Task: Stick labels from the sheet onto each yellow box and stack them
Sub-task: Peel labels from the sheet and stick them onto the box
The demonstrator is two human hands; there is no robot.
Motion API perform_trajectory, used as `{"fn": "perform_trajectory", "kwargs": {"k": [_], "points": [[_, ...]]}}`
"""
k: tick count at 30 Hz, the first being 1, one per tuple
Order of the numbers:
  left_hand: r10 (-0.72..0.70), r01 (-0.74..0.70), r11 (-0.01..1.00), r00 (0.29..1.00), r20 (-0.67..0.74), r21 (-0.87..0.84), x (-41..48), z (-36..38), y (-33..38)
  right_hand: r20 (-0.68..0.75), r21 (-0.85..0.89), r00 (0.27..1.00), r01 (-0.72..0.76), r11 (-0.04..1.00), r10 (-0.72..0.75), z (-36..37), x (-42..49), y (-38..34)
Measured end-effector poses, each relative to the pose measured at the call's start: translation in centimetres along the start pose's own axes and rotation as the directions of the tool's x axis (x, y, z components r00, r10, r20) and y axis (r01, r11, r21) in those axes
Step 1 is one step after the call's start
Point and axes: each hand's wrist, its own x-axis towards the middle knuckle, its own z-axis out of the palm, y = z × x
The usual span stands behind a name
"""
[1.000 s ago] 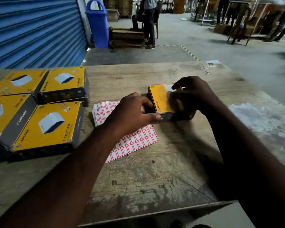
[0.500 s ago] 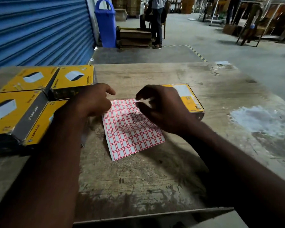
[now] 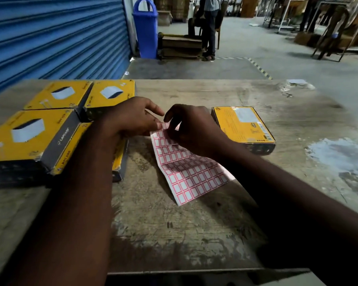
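Fingers (image 3: 167, 119) of both hands now meet at the far edge of the label sheet (image 3: 186, 172). The left hand (image 3: 132, 118) pinches it up off the table (image 3: 194, 234), and the right hand (image 3: 192, 131) pinches at a label. Half a second ago they just hovered. I'd say the next peel has started. The box (image 3: 244, 124) pressed a second ago sits just right, the other boxes (image 3: 39, 133) on the left.
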Motion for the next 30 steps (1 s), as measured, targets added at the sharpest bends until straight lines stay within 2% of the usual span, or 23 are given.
{"fn": "perform_trajectory", "kwargs": {"k": [3, 8, 11, 21, 30], "points": [[0.0, 0.001, 0.996, 1.0, 0.012, -0.09, -0.2, -0.2, 0.0, -0.041, 0.023, 0.999, 0.004, 1.0, -0.003, 0.2, -0.1, 0.0], [0.044, -0.007, 0.955, 0.992, 0.12, -0.296, -0.7, -0.8, -0.1, -0.161, 0.059, 0.987, -0.006, 0.998, 0.015, 0.2, -1.0, 0.1], [0.035, -0.004, 0.946, 0.996, 0.087, -0.324, -0.9, -0.6, -0.2, -0.203, 0.096, 0.979, 0.005, 0.995, 0.015, 0.2, -1.5, 0.1], [0.013, 0.012, 0.946, 0.997, 0.074, -0.324, -1.0, -0.1, 0.2, -0.189, 0.15, 0.982, 0.019, 0.988, 0.01, 0.1, -2.1, -0.1], [-0.039, 0.062, 0.939, 0.997, 0.073, -0.34, -0.6, 0.4, 0.2, -0.25, 0.014, 0.966, 0.079, 0.997, -0.073, -0.2, -2.0, 0.3]]}}
